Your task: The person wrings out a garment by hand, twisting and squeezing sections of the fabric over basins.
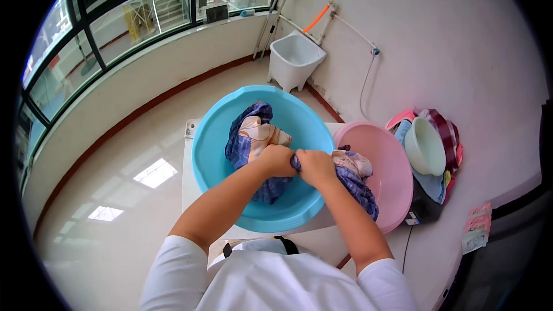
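Observation:
A blue and cream patterned cloth (253, 135) lies bunched in a large light-blue basin (216, 121). My left hand (276, 160) is closed round the cloth over the basin, and my right hand (315, 167) grips it close beside, near the basin's right side. Past my right hand, more of the cloth hangs over into a pink basin (394, 178). A short twisted stretch of cloth shows between my two fists. My right forearm partly covers the portion in the pink basin.
Both basins rest on a white table (189, 184). A pale green bowl (425, 145) sits among piled fabrics (446, 132) at the right. Beyond the table stand a white sink (296, 52) and poles by the windows. An orange hose (315, 18) is on the wall.

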Action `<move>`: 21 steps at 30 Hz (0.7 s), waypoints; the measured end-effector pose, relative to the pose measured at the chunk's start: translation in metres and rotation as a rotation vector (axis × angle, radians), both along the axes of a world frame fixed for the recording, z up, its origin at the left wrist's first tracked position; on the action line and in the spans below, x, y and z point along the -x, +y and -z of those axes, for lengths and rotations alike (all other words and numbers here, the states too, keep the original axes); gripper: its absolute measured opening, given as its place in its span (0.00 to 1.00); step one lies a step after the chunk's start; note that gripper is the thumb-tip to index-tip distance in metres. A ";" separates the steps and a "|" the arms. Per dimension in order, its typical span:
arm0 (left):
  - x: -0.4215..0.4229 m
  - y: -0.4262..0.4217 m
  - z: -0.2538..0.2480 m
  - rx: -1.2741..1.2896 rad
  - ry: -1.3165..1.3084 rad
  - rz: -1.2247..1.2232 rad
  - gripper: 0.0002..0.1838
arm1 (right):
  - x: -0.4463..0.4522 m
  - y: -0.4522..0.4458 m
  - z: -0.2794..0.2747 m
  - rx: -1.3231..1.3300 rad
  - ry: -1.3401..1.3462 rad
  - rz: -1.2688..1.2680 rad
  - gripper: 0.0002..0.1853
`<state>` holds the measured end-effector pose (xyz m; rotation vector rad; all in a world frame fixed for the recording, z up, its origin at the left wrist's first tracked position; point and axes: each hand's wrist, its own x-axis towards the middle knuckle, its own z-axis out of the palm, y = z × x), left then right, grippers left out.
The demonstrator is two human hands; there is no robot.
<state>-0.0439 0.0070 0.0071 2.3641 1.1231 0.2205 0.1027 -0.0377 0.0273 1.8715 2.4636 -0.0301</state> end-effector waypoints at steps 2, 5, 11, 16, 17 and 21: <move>0.012 0.008 -0.003 0.127 -0.187 0.107 0.21 | -0.004 -0.004 -0.005 -0.148 0.156 -0.087 0.13; 0.024 0.023 0.003 0.218 -0.440 0.141 0.30 | -0.012 -0.009 -0.002 -0.392 0.394 -0.130 0.15; 0.037 0.040 -0.009 0.003 -0.415 0.001 0.22 | -0.030 -0.012 0.015 -0.651 0.918 0.003 0.17; 0.046 0.050 0.011 -0.023 -0.144 -0.087 0.22 | -0.032 -0.013 0.023 -0.775 0.986 0.049 0.20; 0.046 0.050 0.016 -0.142 -0.137 -0.150 0.21 | -0.034 -0.010 0.026 -0.776 0.990 0.044 0.20; 0.057 0.053 0.001 -0.123 -0.117 -0.332 0.17 | -0.039 -0.007 0.034 -0.752 1.346 0.229 0.20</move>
